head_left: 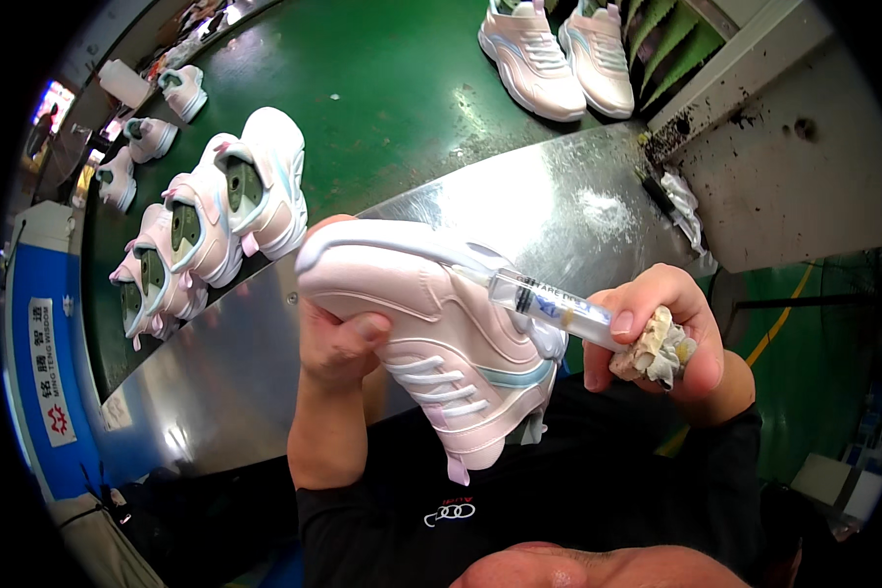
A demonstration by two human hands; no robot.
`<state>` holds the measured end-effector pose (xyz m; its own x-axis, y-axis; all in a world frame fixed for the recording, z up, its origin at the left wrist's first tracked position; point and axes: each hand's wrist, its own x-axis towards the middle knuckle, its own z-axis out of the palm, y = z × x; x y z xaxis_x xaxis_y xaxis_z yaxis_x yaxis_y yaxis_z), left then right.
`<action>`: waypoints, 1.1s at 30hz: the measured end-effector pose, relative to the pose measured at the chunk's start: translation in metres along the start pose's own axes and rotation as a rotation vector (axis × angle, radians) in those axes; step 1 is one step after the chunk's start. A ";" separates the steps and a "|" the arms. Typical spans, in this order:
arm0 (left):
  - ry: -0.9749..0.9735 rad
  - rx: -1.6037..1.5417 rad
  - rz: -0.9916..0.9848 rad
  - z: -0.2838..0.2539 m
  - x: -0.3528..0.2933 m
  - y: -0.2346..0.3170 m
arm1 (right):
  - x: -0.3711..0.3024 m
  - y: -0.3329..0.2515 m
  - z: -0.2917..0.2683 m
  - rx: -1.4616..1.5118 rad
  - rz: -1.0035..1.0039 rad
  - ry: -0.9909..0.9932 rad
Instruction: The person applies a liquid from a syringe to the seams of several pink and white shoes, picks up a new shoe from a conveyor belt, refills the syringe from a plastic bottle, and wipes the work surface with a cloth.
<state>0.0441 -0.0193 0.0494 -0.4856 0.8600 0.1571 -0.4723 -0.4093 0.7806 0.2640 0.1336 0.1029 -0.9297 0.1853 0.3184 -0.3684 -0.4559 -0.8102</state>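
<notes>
Your left hand grips a pale-pink sneaker by its toe before your chest; your right hand clasps a syringe and crumpled wad. Farther off, 2 sneakers stand on a green work surface.

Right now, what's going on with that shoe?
A person holds a pale pink shoe with the left hand. The right hand grips a clear syringe and a crumpled whitish wad. The syringe's tip is at or very near the white sole. More shoes stand around the green surface.
</notes>
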 end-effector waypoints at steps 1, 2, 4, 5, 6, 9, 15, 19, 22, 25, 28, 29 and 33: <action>0.015 -0.016 -0.038 -0.001 0.001 0.000 | -0.002 0.001 -0.002 0.001 0.000 0.005; -0.024 -0.018 -0.054 -0.006 0.001 -0.001 | -0.004 0.001 -0.004 -0.001 0.000 0.008; -0.015 0.059 -0.041 -0.009 0.002 -0.005 | -0.008 0.004 -0.007 -0.004 -0.001 0.006; -0.005 0.131 -0.010 -0.011 0.002 -0.006 | -0.009 0.006 -0.009 -0.001 -0.009 0.002; -0.021 0.137 -0.003 -0.014 0.002 -0.007 | -0.010 0.008 -0.010 0.006 -0.016 -0.003; 0.004 0.083 -0.040 -0.028 -0.002 -0.009 | -0.012 0.014 -0.012 0.018 -0.068 -0.026; 0.002 -0.030 -0.016 -0.022 0.002 -0.009 | -0.020 0.017 -0.014 0.044 -0.073 -0.016; -0.029 -0.037 0.014 -0.025 0.004 -0.009 | -0.024 0.020 -0.016 -0.002 -0.080 -0.023; -0.020 -0.068 0.029 -0.028 0.003 -0.010 | -0.027 0.022 -0.017 -0.004 -0.069 -0.030; -0.057 -0.094 0.008 -0.033 0.005 -0.010 | -0.031 0.022 -0.018 -0.043 -0.076 -0.033; -0.109 -0.095 -0.019 -0.032 0.007 -0.006 | -0.035 0.022 -0.017 -0.086 -0.061 -0.024; -0.058 -0.074 -0.023 -0.032 0.006 -0.005 | -0.035 0.022 -0.017 -0.108 -0.067 -0.025; 0.112 -0.007 -0.050 -0.039 0.004 -0.006 | -0.041 0.025 -0.020 -0.175 -0.076 -0.007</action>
<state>0.0165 -0.0249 0.0220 -0.5405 0.8399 0.0491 -0.5028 -0.3693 0.7816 0.2934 0.1317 0.0595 -0.8994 0.2072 0.3850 -0.4317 -0.2826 -0.8566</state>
